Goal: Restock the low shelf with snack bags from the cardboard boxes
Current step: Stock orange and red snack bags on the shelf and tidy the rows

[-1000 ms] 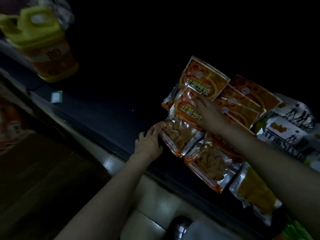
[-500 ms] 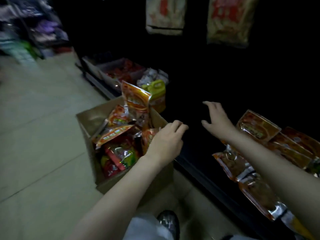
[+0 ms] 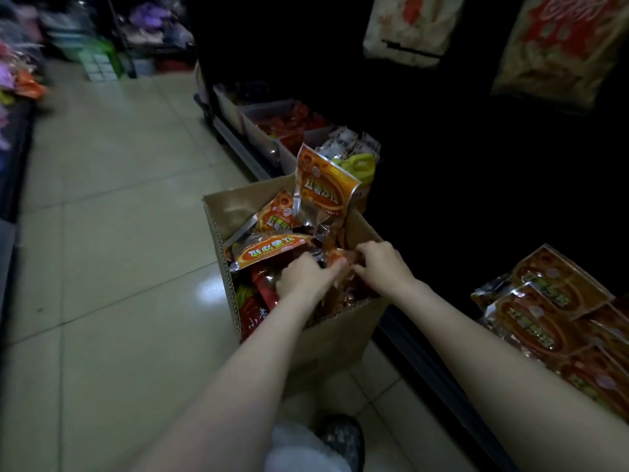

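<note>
Both hands are down in the cardboard box (image 3: 326, 338) now. A second ago they were at the low shelf (image 3: 439, 356), pressing orange snack bags into their rows; half a second ago they were swinging across toward the box. So that batch is placed and a fresh pick has begun.

Head view: my left hand (image 3: 306, 275) and right hand (image 3: 383, 264) meet over one orange snack bag (image 3: 335, 258) near the box's shelf-side wall, fingers curled onto its edge from either side. It is gripped but not yet lifted, by my reading. Stocked orange bags (image 3: 544, 311) lie overlapped on the shelf at right.

Around: the box stands on the tiled floor (image 3: 112, 267), just beside the shelf edge. One tall orange bag (image 3: 323, 189) stands upright at the far rim; another, with green lettering (image 3: 269, 252), lies flat across the pile, touching my left knuckles. Red packets (image 3: 258, 301) sit lower down. A yellow jug (image 3: 357, 166) stands behind the box. Loose bags crowd the grip; one may drag up with it.
</note>
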### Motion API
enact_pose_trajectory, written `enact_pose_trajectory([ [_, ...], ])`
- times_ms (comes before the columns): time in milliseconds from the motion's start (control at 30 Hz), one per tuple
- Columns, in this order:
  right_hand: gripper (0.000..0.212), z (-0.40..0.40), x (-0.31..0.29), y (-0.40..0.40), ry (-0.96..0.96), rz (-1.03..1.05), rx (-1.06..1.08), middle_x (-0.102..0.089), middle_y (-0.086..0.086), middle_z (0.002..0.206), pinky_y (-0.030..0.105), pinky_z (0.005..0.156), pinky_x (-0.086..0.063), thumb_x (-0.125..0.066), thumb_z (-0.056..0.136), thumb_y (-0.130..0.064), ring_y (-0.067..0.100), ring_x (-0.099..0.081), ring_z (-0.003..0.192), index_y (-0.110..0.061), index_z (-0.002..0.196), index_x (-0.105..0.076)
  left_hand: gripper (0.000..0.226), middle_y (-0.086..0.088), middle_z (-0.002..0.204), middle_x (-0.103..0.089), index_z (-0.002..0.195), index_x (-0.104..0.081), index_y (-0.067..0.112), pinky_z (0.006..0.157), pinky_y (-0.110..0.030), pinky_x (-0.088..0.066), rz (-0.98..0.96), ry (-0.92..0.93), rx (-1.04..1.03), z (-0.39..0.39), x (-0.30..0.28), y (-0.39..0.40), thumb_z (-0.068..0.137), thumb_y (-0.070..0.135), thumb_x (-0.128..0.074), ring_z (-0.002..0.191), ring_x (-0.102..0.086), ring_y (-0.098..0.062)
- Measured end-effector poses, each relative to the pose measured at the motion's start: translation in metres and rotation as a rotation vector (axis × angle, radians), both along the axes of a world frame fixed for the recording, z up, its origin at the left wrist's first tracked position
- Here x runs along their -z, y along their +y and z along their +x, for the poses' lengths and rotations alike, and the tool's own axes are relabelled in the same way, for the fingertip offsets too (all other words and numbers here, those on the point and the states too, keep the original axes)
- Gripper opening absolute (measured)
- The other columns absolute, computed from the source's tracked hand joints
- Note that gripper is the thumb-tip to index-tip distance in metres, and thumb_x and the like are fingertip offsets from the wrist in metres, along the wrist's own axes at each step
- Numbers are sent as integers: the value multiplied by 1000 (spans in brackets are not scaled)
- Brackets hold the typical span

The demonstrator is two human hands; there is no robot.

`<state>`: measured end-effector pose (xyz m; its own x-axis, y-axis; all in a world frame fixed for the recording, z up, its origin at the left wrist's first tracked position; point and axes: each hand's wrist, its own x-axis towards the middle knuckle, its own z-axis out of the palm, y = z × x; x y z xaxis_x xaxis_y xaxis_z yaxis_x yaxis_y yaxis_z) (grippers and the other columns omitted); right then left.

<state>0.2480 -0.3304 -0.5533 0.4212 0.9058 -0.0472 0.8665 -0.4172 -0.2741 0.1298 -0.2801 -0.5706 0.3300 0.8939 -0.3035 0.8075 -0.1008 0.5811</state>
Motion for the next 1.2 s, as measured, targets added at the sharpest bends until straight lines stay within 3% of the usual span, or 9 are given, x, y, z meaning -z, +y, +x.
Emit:
enact_pose_trajectory([
  [133, 6, 6, 0, -14, 59, 101, 27, -62, 8, 89, 36, 71, -53, -60, 87, -15, 24, -62, 85, -10, 84, -60, 39, -6, 109, -63, 104, -57, 15, 95, -42, -46, -10, 183, 18, 12, 15, -2, 89, 51, -54, 103, -60, -28],
  [267, 10, 19, -7, -28, 145, 280, -26, -63, 5, 100, 28, 72, -51, -62, 86, -9, 16, -59, 92, -11, 95, -60, 23, -6, 102, -66, 98, -62, 13, 84, -38, -52, 23, 160, -128, -11, 20, 11, 94, 33, -53, 93, -63, -25],
  [433, 55, 39, -17, -29, 176, 266, -84, -46, 7, 125, 22, 83, -43, -71, 79, -10, 19, -49, 114, -16, 126, -43, 21, -5, 93, -69, 94, -67, 14, 76, -35, -53, 264, 37, 16, -24, -28, 14, 96, 26, -51, 85, -65, -26],
  [567, 100, 49, -39, -23, 471, 445, -11, -36, 4, 141, 40, 108, -37, -79, 62, -47, 18, -36, 131, -20, 142, -26, 21, 2, 98, -69, 107, -68, 19, 78, -33, -50, 592, -170, 218, -23, -94, 6, 96, 23, -51, 89, -63, -20],
  [700, 70, 56, -75, -36, 633, 668, -101, -53, -3, 121, 11, 89, -46, -75, 75, -16, -10, -53, 105, -7, 134, -38, 22, 0, 105, -69, 110, -68, 14, 87, -40, -52, 702, -530, 315, -23, -132, 2, 92, 14, -57, 100, -63, -18],
  [833, 48, 59, -101, -59, 963, 670, -64, -69, 0, 103, 26, 80, -55, -74, 64, -30, 13, -68, 94, -13, 107, -61, 20, 3, 103, -62, 111, -59, 9, 84, -29, -55, 615, -913, 375, -3, -161, -13, 92, 14, -56, 101, -62, -12],
  [933, 34, 69, -111, -77, 1064, 696, -12, -72, 2, 94, 26, 75, -56, -73, 65, -22, 17, -70, 88, -11, 95, -65, 20, -2, 107, -59, 111, -49, 12, 82, -24, -54, 518, -1110, 411, 21, -172, -29, 92, 9, -56, 100, -62, -7],
  [1033, 5, 94, -104, -101, 957, 744, 212, -71, 1, 83, 29, 76, -56, -69, 78, -10, 13, -69, 75, -12, 83, -67, 31, -1, 110, -55, 117, -44, 9, 80, -18, -50, 419, -1107, 374, 55, -153, -36, 90, 4, -57, 96, -58, 1],
  [1200, 9, 162, -67, -157, 1034, 927, 670, -68, -2, 75, 27, 64, -52, -62, 87, -5, 9, -65, 62, -13, 82, -62, 37, -1, 98, -59, 123, -46, 7, 78, -30, -49, 127, -664, 448, 119, -78, -60, 89, 9, -59, 91, -61, -22],
])
